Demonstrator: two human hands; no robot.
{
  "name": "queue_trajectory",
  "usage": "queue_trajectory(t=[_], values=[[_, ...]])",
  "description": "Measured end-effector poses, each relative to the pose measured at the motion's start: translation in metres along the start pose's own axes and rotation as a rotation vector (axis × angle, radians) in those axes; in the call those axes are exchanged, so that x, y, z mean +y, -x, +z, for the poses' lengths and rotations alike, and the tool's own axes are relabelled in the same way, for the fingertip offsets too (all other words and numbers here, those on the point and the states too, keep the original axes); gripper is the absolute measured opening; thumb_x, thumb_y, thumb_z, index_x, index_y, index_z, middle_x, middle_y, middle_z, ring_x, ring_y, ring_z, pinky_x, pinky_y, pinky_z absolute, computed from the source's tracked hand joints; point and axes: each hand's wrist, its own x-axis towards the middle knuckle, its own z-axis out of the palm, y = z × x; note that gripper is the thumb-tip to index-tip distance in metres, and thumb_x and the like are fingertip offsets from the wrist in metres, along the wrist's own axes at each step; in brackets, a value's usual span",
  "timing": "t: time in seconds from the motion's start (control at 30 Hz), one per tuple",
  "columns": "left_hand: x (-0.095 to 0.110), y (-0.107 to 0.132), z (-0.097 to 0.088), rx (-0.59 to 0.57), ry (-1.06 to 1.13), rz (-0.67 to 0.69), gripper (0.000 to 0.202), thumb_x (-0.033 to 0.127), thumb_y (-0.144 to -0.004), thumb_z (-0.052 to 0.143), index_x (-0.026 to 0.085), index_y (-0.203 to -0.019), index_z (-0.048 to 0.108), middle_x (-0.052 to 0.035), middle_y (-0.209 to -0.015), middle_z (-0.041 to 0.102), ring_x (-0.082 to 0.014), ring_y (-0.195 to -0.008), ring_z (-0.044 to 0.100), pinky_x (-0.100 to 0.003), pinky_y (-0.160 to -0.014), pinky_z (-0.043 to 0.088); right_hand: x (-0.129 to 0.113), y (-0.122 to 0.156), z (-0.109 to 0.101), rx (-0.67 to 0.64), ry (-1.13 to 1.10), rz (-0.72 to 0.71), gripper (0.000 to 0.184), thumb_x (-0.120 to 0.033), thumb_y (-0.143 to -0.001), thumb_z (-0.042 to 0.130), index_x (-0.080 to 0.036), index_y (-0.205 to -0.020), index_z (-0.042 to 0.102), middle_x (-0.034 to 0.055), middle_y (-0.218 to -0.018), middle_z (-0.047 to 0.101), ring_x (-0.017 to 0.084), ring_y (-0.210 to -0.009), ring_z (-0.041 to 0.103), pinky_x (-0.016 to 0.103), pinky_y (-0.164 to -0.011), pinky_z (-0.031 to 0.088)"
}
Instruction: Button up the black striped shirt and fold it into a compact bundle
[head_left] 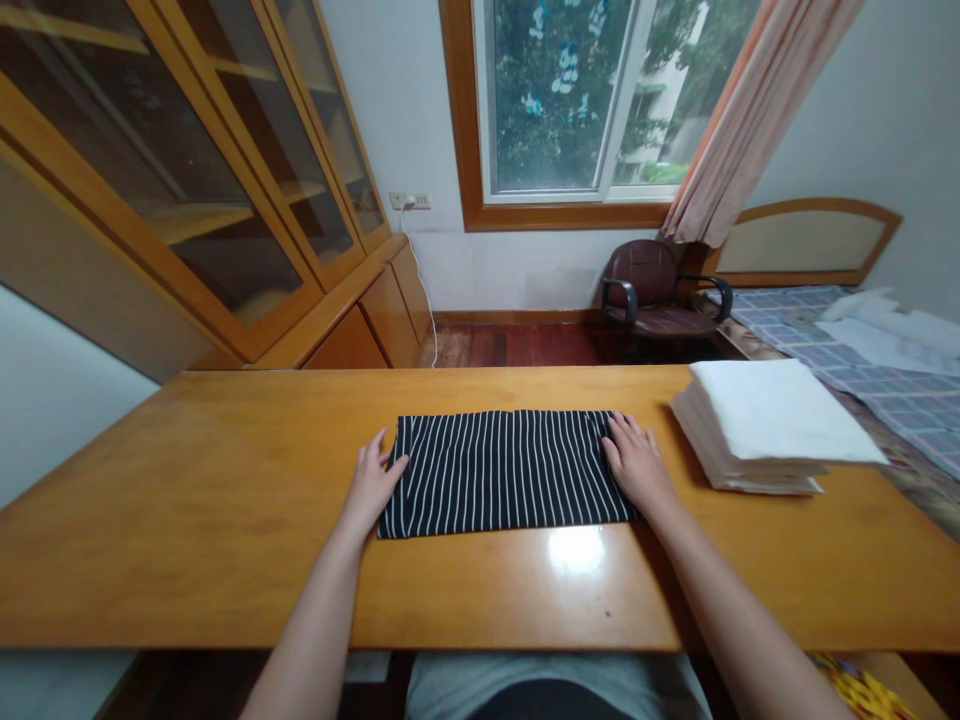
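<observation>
A black cloth with thin white stripes (pixel 506 470) lies folded into a long, nearly flat rectangle on the wooden table. At its left edge rests my left hand (pixel 373 478), thumb touching the fabric and fingers apart on the tabletop side. My right hand (pixel 636 462) lies flat over the cloth's right end, fingers spread. Neither hand grips anything. A few soft creases show in the fabric near both ends.
Right of the cloth, a stack of folded white cloths (pixel 780 410) sits on the table (pixel 187 520). A glass-doored cabinet (pixel 322 270) stands at the left. Beyond the table are a brown armchair (pixel 649 275) and a bed with checked bedding (pixel 795 330).
</observation>
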Motion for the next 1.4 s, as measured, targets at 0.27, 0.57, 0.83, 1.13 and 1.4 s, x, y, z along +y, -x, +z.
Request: queue_trajectory(t=[0.27, 0.57, 0.83, 1.13, 1.4], values=[[0.004, 0.020, -0.016, -0.331, 0.388, -0.277, 0.092, 0.032, -0.081, 0.076, 0.026, -0.153, 0.019, -0.0191, -0.145, 0.046, -0.0289, -0.124, 0.057, -0.045, -0.104, 0.048, -0.006, 0.011, -0.008, 0.171, -0.123, -0.134, 0.042, -0.036, -0.100, 0.038, -0.018, -0.133, 0.059, 0.0105, -0.142, 0.056, 0.029, -0.136, 0.044, 0.058, -0.116, 0.027], [0.021, 0.020, -0.023, -0.202, 0.212, -0.114, 0.083, 0.026, -0.083, 0.068, 0.025, -0.153, 0.023, -0.0129, -0.125, 0.063, -0.0269, -0.114, 0.064, -0.049, -0.105, 0.046, -0.054, 0.037, -0.013, -0.099, -0.095, -0.412, 0.046, -0.037, -0.100, 0.045, -0.026, -0.144, 0.049, 0.0063, -0.155, 0.041, 0.028, -0.143, 0.036, 0.056, -0.118, 0.026], [0.065, 0.016, -0.038, -0.102, -0.017, 0.090, 0.075, 0.030, -0.083, 0.066, 0.027, -0.150, 0.032, -0.0120, -0.131, 0.061, -0.0289, -0.125, 0.056, -0.050, -0.109, 0.041, -0.121, 0.018, -0.014, -0.137, -0.168, -0.553, 0.049, -0.034, -0.101, 0.041, -0.019, -0.148, 0.042, 0.0075, -0.158, 0.034, 0.025, -0.147, 0.029, 0.050, -0.121, 0.024], [0.084, 0.020, -0.037, -0.083, -0.120, 0.183, 0.068, 0.027, -0.086, 0.060, 0.026, -0.149, 0.035, -0.0112, -0.146, 0.049, -0.0304, -0.135, 0.047, -0.051, -0.113, 0.038, -0.203, -0.023, 0.032, -0.189, -0.152, -0.556, 0.054, -0.044, -0.100, 0.044, -0.016, -0.146, 0.046, 0.0109, -0.156, 0.037, 0.030, -0.147, 0.026, 0.054, -0.120, 0.018], [0.138, 0.022, -0.018, -0.315, -0.245, 0.617, 0.065, 0.017, -0.087, 0.051, 0.027, -0.149, 0.035, -0.0052, -0.146, 0.049, -0.0231, -0.131, 0.051, -0.043, -0.113, 0.041, -0.199, -0.029, 0.037, -0.201, -0.393, -0.547, 0.046, -0.020, -0.093, 0.049, -0.015, -0.139, 0.054, 0.0122, -0.149, 0.049, 0.026, -0.144, 0.034, 0.052, -0.120, 0.023]])
